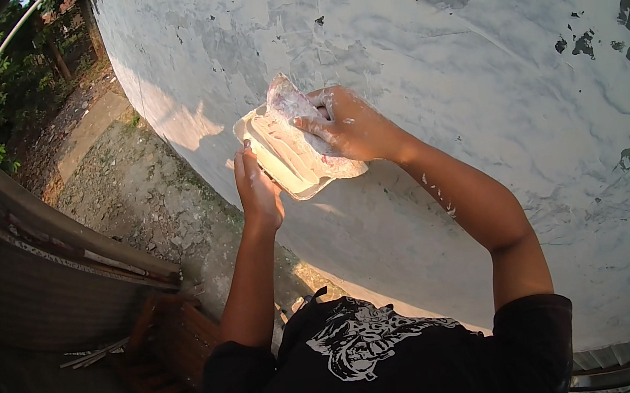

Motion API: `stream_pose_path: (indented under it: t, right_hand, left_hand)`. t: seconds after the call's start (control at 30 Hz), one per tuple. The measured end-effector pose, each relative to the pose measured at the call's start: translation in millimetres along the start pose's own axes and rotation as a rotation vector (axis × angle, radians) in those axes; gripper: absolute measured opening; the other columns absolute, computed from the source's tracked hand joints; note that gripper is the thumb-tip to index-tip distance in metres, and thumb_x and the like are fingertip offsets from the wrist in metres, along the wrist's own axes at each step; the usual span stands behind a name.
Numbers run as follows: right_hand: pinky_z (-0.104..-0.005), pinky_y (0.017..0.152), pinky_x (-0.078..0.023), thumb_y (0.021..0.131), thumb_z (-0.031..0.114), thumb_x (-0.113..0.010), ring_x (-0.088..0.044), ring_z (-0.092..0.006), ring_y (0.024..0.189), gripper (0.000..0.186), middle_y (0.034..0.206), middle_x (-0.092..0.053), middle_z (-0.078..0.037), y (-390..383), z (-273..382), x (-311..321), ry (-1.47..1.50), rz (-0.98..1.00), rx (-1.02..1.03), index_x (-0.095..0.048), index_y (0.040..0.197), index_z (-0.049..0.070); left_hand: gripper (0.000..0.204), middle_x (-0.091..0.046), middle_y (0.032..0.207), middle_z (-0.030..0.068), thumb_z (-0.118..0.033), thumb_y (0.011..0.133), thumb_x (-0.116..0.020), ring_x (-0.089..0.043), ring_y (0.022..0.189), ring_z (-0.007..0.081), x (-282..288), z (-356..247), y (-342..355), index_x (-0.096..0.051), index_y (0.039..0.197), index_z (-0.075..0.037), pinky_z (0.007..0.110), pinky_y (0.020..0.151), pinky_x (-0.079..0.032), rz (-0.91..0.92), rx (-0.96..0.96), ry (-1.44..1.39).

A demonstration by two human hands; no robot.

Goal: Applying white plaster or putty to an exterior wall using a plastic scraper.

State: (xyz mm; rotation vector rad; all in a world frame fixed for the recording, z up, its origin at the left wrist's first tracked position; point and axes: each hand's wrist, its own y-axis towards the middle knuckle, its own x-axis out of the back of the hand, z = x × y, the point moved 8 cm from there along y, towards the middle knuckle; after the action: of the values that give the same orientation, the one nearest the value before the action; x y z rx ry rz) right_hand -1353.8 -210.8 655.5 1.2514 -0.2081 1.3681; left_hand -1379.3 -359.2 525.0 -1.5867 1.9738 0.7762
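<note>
The white-smeared flat spreader [287, 103] is pinched between the fingers of the right hand [357, 123], against the cream tray [278, 155] clasped by the left hand's [259, 194] fingers. Beyond them: patchy wall [438, 101]. Apparently loading; next probably calls for steady tilt.

A wall [440, 116] blocks beyond the hands [358, 127]; leftward lies open.

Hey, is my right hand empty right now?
No, the right hand grips a white-smeared flat piece at the pale tray that the left hand holds.
</note>
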Motion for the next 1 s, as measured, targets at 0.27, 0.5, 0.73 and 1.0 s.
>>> stream_pose_path:
  t: [0.27, 0.5, 0.73, 1.0]
  right_hand:
    - [-0.0376, 0.078, -0.051, 0.095, 0.038, -0.068, -0.063, -0.0228, 0.080, 0.054, 0.093, -0.068, -0.017, -7, -7, -23, 0.202, 0.267, -0.261, -0.062, 0.120, -0.011]
    - [-0.0379, 0.069, -0.051, 0.096, 0.032, -0.067, -0.063, -0.0246, 0.069, 0.046, 0.081, -0.069, -0.019, -3, 21, 2, -0.060, 0.033, 0.036, -0.065, 0.116, -0.009]
    - [-0.0504, 0.091, -0.049, 0.096, 0.026, -0.062, -0.062, -0.0405, 0.109, 0.041, 0.108, -0.065, -0.031, -1, 16, 12, -0.037, 0.060, -0.134, -0.060, 0.125, -0.003]
    - [-0.0451, 0.076, -0.053, 0.096, 0.026, -0.065, -0.067, -0.0456, 0.081, 0.042, 0.089, -0.069, -0.029, -11, 25, -17, -0.102, 0.172, -0.030, -0.061, 0.124, -0.006]
  left_hand:
    - [0.043, -0.045, 0.141, 0.0156, -0.030, 0.110, -0.038, -0.047, 0.131, 0.0237, -3, 1, -6, -0.034, 0.140, 0.001, 0.043, 0.110, -0.041, -0.040, -0.124, 0.014]
    - [0.037, -0.057, 0.118, 0.0112, -0.032, 0.110, -0.038, -0.058, 0.108, 0.0171, 12, -8, -9, -0.044, 0.128, 0.001, 0.035, 0.096, -0.049, -0.203, -0.120, 0.153]
    - [0.037, -0.058, 0.114, 0.0108, -0.033, 0.110, -0.039, -0.060, 0.100, 0.0158, 13, -13, -14, -0.045, 0.126, 0.000, 0.032, 0.084, -0.053, -0.250, -0.108, 0.189]
    - [0.036, -0.059, 0.113, 0.0109, -0.032, 0.110, -0.039, -0.060, 0.101, 0.0161, 24, -13, -8, -0.045, 0.125, 0.000, 0.032, 0.086, -0.052, -0.277, -0.113, 0.168]
